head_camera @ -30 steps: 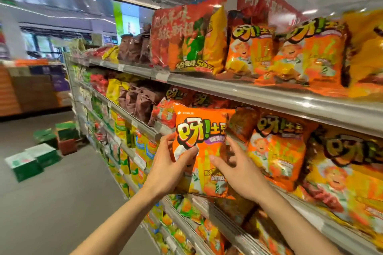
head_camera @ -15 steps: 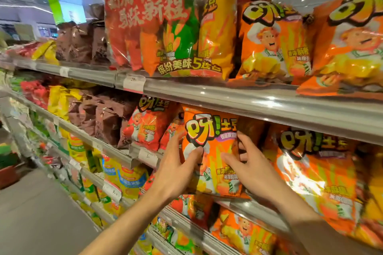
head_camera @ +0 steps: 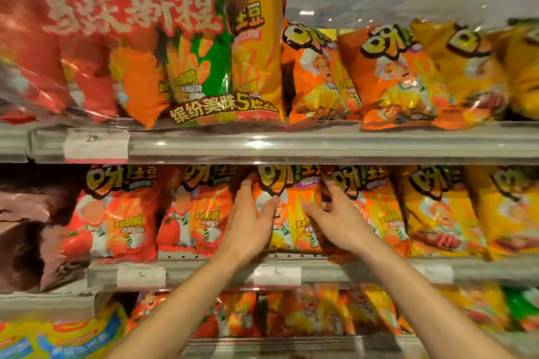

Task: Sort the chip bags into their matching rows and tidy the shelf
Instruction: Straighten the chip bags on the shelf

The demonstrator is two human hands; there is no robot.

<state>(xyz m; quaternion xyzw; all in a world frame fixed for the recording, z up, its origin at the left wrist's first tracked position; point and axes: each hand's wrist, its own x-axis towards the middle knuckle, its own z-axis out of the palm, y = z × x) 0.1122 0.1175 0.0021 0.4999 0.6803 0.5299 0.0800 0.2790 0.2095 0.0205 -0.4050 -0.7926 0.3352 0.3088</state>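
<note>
The left hand [head_camera: 250,221] is laid against the left edge of an orange chip bag [head_camera: 291,213], its fingers reaching up the side and its thumb spread across the front panel, so that the edge is pinched between them. The right hand [head_camera: 335,221] is set on the bag's right edge in the same way, thumb on the front and fingers tucked behind the side. The bag is held upright on the middle shelf [head_camera: 204,272], slotted between a tomato-red bag [head_camera: 198,213] on its left and another orange bag [head_camera: 376,213] on its right, touching both. It is judged to be light, air-filled and soft, with a glossy film that is likely slippery; the contents are probably brittle and easily crushed. A hold at the side seams, as now, is judged safest, with little squeeze. Above, a large red multipack [head_camera: 131,38] is stood on the upper shelf [head_camera: 320,146].
</note>
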